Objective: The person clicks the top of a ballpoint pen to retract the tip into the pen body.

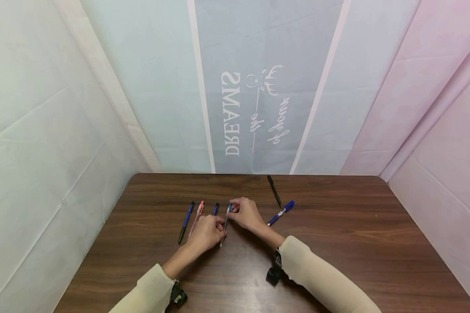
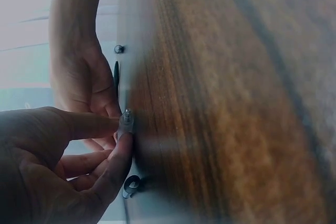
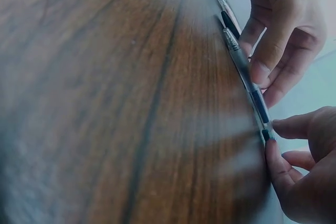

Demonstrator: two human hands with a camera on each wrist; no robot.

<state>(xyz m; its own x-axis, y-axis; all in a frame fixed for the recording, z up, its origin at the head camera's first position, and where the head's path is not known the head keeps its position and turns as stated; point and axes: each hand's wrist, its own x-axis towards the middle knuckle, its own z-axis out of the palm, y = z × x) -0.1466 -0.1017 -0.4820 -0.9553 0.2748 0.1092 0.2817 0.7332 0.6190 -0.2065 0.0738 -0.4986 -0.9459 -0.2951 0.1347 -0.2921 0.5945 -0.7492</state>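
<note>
1. The clear pen (image 1: 226, 221) lies mid-table, fourth in the row nearing the far edge.
2. The left hand (image 1: 206, 233) pinches its near tip; the right hand (image 1: 246, 213) pinches its far end.
3. Keep both pinches light, sliding it parallel to the short blue pen (image 1: 216, 209).

A slim clear-barrelled pen (image 1: 226, 222) with a dark grip section lies flat on the wood, just left of the head view's centre. It runs lengthwise away from the viewer, its top end tilted slightly right. In the right wrist view the pen (image 3: 247, 74) stretches diagonally from upper middle towards the lower right, tip pointing up-left.
</note>
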